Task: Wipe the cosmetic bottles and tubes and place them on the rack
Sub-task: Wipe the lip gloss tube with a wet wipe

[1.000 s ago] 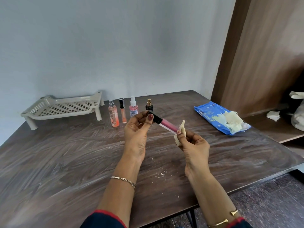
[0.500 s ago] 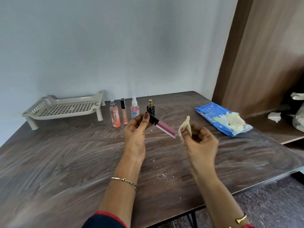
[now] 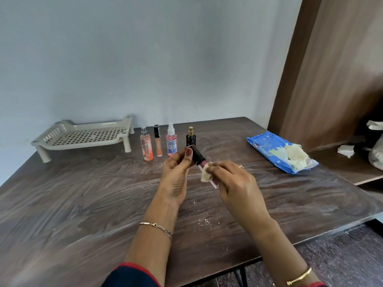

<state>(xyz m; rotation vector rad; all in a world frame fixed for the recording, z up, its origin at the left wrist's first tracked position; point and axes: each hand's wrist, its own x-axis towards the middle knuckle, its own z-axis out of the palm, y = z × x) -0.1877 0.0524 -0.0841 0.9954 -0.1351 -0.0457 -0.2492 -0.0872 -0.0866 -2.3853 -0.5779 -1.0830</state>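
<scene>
Pink tube point(image 3: 198, 156), black cap up, held above the tabletop point(image 3: 83, 204). My left hand point(image 3: 176, 177) pinches the cap; my right hand point(image 3: 238, 183) clamps a wipe point(image 3: 205, 175) round the barrel. Wipe and fingers hide most of the barrel. Rack point(image 3: 51, 134) stands far left, four bottles point(image 3: 171, 141) beside it, labels unreadable.

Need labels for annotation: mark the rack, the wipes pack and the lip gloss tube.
rack point(image 3: 83, 135), head view, slotted top.
wipes pack point(image 3: 263, 145), head view, blue wrapper.
lip gloss tube point(image 3: 198, 155), head view, black cap.
</scene>
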